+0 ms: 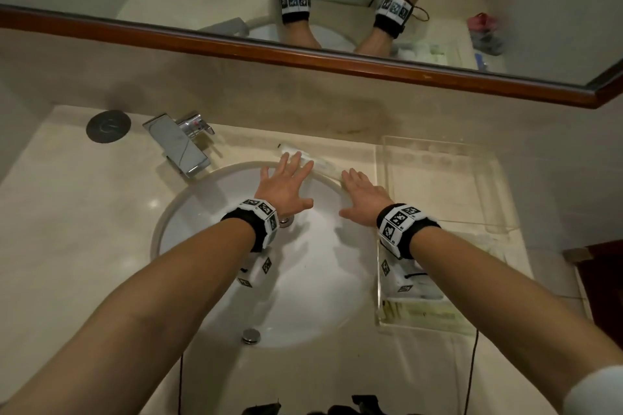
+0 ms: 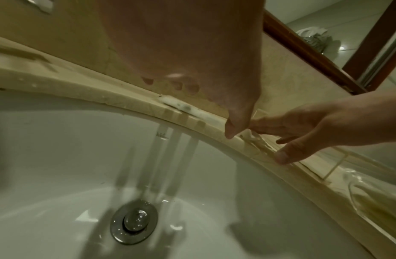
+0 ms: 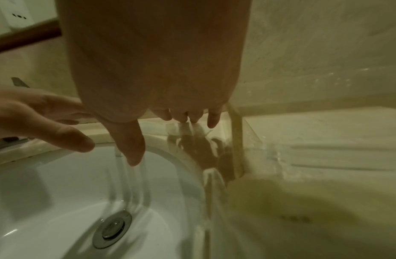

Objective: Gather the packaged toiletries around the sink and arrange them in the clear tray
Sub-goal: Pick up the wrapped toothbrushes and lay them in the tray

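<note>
A long white packaged toiletry [image 1: 325, 170] [image 2: 183, 106] lies on the counter just behind the sink rim. My left hand [image 1: 290, 175] [image 2: 170, 85] is spread flat over its left end, fingers straight; contact is unclear. Over the packet's right end, beside the clear tray's left wall, my right hand [image 1: 357, 185] [image 3: 188, 117] reaches with straight fingers, its tips at the wrapper. Neither hand grips anything. The clear tray [image 1: 438, 199] [image 3: 237, 140] stands on the counter right of the sink, with pale packets [image 1: 431, 312] lying in its near end.
The white sink basin [image 1: 303, 280] lies under both wrists. A chrome faucet [image 1: 178, 145] stands at the back left, with a round metal cap [image 1: 108, 126] beyond it. A wood-framed mirror [image 1: 303, 50] runs along the wall behind the counter.
</note>
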The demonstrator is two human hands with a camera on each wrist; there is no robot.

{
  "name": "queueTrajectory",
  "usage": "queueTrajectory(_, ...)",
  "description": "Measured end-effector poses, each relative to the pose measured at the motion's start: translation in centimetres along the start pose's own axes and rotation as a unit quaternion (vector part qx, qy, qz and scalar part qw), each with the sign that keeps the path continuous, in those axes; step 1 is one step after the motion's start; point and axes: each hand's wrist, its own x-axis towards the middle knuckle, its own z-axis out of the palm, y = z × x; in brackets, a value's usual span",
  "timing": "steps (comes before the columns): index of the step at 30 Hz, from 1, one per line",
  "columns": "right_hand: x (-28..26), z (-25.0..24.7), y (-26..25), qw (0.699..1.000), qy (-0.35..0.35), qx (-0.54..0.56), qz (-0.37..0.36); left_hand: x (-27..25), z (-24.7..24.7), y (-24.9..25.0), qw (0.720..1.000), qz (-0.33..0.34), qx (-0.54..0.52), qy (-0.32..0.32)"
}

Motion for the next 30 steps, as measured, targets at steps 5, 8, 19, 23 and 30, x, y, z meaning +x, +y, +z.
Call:
queueTrajectory(5, 1.6, -0.4, -0.6, 1.000, 0.008, 0.006, 0.026, 2.2, 0.5, -0.4, 1.000, 0.018, 0.005, -0.008)
queueTrajectory(8, 2.4, -1.0, -0.9, 0.998, 0.063, -0.011, 0.026, 3.2, 0.7, -0.3, 1.000, 0.019, 0.007, 0.008)
queueTrajectory(19, 3.2, -1.2, -2.2, 0.989, 0.145, -0.004, 0.032, 3.6, 0.4, -1.2, 0.992, 0.034, 0.053, 0.111)
queueTrajectory(23, 2.5, -1.1, -2.7, 0.987, 0.156, 0.018, 0.018, 3.0, 0.0, -1.3, 0.989, 0.037, 0.038, 0.140)
queueTrajectory(30, 0.6, -1.4, -2.8, 0.980, 0.195, 0.026, -0.006, 1.6, -0.5, -1.1, 0.987, 0.033, 0.007, 0.157)
